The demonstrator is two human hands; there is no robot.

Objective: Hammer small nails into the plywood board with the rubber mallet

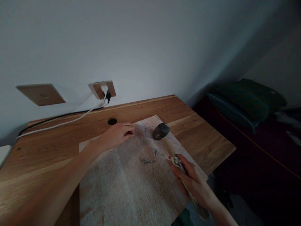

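Note:
My right hand (188, 175) is wrapped round the handle of a rubber mallet (161, 131). Its dark head is over the far right part of a worn wooden board (113, 188); whether the head touches the board I cannot tell. At the board's far edge, my left hand (119, 133) has its fingers curled in towards the thumb, and anything between them is hidden. Several nails (147, 161), thin and metallic, lie in a small loose group on the board between my hands.
Under the board is a wooden desk (197, 135) with a round cable hole (112, 121). White and black cables (70, 121) run along the wall to a socket (110, 88). A second wall plate (41, 94) is further left. Green cushions (249, 97) lie at the right.

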